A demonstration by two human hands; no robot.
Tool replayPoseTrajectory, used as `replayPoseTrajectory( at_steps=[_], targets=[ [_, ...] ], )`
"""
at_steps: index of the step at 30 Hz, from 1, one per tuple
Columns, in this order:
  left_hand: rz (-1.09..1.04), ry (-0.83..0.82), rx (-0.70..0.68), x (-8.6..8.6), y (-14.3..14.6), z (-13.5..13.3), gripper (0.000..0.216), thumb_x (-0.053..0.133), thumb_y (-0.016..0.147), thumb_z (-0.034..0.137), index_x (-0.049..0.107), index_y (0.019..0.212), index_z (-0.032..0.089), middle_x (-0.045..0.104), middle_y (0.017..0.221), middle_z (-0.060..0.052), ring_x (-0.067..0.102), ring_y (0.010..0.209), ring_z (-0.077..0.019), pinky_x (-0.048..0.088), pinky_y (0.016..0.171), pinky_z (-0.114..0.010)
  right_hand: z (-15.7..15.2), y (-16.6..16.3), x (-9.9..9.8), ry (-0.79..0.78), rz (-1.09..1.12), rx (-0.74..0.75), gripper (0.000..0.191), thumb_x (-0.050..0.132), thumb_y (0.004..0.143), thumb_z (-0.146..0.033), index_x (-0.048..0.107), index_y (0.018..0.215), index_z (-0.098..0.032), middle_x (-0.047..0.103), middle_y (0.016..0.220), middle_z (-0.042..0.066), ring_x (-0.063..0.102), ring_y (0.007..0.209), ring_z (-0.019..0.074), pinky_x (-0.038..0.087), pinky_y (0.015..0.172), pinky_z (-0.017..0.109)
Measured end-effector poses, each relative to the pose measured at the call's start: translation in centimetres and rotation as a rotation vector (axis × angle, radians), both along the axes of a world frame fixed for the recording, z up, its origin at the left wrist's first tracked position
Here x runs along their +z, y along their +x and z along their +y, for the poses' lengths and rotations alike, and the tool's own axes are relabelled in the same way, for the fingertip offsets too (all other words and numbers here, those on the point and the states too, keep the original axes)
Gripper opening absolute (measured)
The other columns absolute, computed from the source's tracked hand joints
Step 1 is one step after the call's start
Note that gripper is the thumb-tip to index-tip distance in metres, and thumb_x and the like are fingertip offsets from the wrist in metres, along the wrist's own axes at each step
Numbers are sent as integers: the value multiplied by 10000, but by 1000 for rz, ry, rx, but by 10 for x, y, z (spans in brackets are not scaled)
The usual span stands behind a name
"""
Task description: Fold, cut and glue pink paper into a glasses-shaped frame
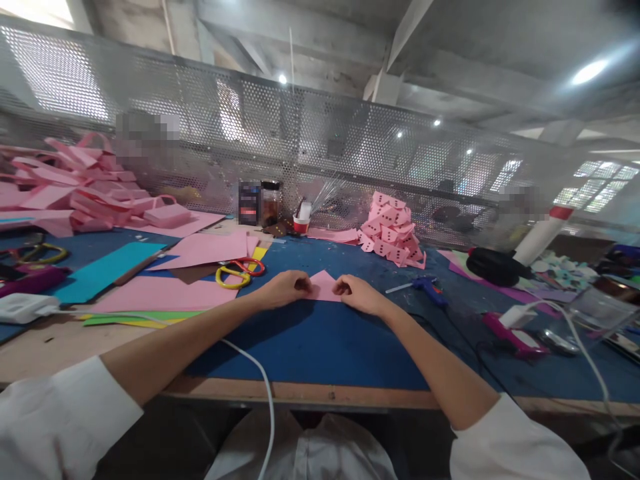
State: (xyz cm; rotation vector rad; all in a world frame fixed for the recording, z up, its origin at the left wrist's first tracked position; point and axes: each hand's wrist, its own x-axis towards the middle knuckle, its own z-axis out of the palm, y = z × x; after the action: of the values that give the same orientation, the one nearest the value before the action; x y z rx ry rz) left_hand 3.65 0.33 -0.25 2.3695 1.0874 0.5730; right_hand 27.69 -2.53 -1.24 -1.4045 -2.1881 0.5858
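Note:
A small pink paper [324, 285] with a pointed top lies between my hands, low over the blue mat. My left hand [287, 289] grips its left side with curled fingers. On the right side, my right hand [361, 295] pinches the paper in the same way. Fingertips cover both of its side corners. Left of my left hand, scissors [235, 273] with yellow and red handles lie on pink sheets [165, 293]. A blue glue gun [429, 291] rests to the right of my right hand.
Pink folded boxes [90, 187] are heaped at far left. A stack of pink cut pieces [393, 230] stands behind my hands, near a red and white cup [301, 223] and a jar [271, 205]. White cables [265, 380] cross the table edge. A perforated metal screen [320, 147] closes the back.

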Motion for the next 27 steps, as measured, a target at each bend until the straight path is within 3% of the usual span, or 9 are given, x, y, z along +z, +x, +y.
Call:
replayPoseTrajectory(
  at_steps=[6, 14, 27],
  targets=[
    [-10, -12, -35, -2, -3, 3, 250, 507, 676, 163, 658, 876, 172, 700, 893, -26, 621, 814, -170, 439, 715, -224, 0, 6, -3, 4, -12, -8, 281, 541, 705, -19, 641, 930, -156, 637, 936, 48, 572, 800, 128, 432, 743, 248],
    [14, -1, -15, -1, -2, -1, 248, 585, 721, 347, 658, 875, 167, 671, 817, -35, 595, 732, -179, 407, 633, -241, -2, 3, -3, 3, -4, -8, 208, 596, 742, -104, 633, 940, -154, 625, 929, 48, 564, 781, 128, 434, 725, 248],
    [-18, -71, -97, -2, -6, 7, 282, 515, 667, 164, 653, 912, 151, 699, 898, -32, 622, 797, -165, 442, 701, -224, -2, 6, 4, -60, 23, 59, 300, 561, 698, -18, 627, 964, -141, 628, 967, 59, 574, 820, 133, 451, 770, 259]
  ],
)
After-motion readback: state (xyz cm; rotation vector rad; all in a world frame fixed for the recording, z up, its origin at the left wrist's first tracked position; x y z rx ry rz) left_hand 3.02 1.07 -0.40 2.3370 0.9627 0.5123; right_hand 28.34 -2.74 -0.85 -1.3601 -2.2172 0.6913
